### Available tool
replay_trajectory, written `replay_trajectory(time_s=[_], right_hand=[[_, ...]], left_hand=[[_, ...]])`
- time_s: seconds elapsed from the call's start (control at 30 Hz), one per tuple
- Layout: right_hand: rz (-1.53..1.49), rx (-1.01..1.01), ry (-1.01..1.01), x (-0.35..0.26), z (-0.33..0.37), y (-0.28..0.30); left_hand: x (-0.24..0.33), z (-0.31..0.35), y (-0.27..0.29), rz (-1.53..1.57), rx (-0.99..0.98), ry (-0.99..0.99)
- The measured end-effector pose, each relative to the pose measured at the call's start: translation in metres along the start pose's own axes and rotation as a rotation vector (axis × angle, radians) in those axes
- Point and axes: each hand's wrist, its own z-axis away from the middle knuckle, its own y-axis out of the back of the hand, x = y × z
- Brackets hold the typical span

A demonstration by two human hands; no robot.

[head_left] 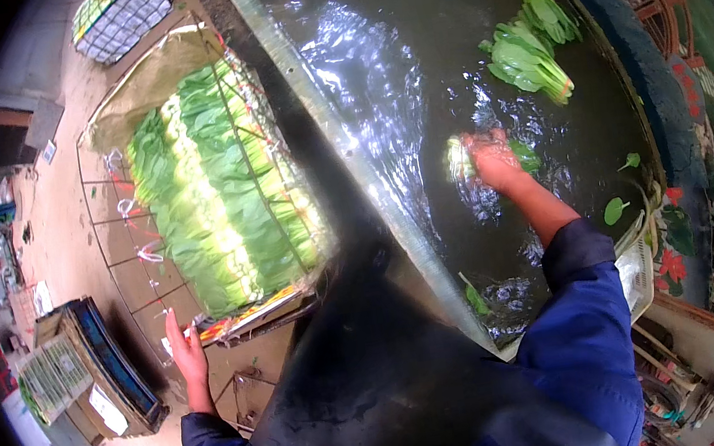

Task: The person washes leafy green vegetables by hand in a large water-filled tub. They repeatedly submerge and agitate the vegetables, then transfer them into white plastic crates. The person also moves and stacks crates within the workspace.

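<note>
My right hand (492, 158) is dipped in the dark water of a tank (336, 127), closed on a bunch of leafy greens (459, 160) whose pale stem end shows on the left and leaf on the right. Splashing water blurs the fingers. Two more bunches of greens (529, 59) float farther off toward the right wall. My left hand (186, 349) is empty, fingers stretched out, beside the near left corner of a wire crate (269, 307). Packed rows of greens (219, 186) fill that crate, pale stems meeting in bright bands.
Brown sacking (136, 90) lines the crate's far end. Loose leaves (615, 210) float near the tank's right side. A white plastic basket (639, 269) stands at its near right corner. Left on the floor are a box (116, 368) and, farther away, a wrapped bale (121, 24).
</note>
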Motion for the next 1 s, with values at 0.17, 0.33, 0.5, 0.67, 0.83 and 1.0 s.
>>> replay_trajectory(time_s=[0.17,0.33,0.5,0.67,0.83,1.0], right_hand=[[0.051,0.141,0.332,-0.044,-0.007,0.020],[0.122,-0.031,0.457,-0.097,-0.017,0.023],[-0.308,0.174,0.192,-0.112,0.002,0.068],[-0.953,0.405,-0.100,-0.127,0.008,0.112],[-1.145,0.524,0.023,-0.197,0.003,0.196],[-1.164,0.223,0.230,-0.315,-0.043,0.250]], left_hand=[[-0.020,0.027,0.015,0.050,0.028,0.073],[-0.042,0.025,0.018,-0.002,0.041,0.090],[-0.052,0.006,0.026,0.022,0.043,0.101],[-0.092,-0.031,0.032,0.000,0.122,0.019],[-0.144,-0.069,0.025,-0.057,0.211,-0.003],[-0.141,-0.098,0.052,-0.282,0.174,-0.276]])
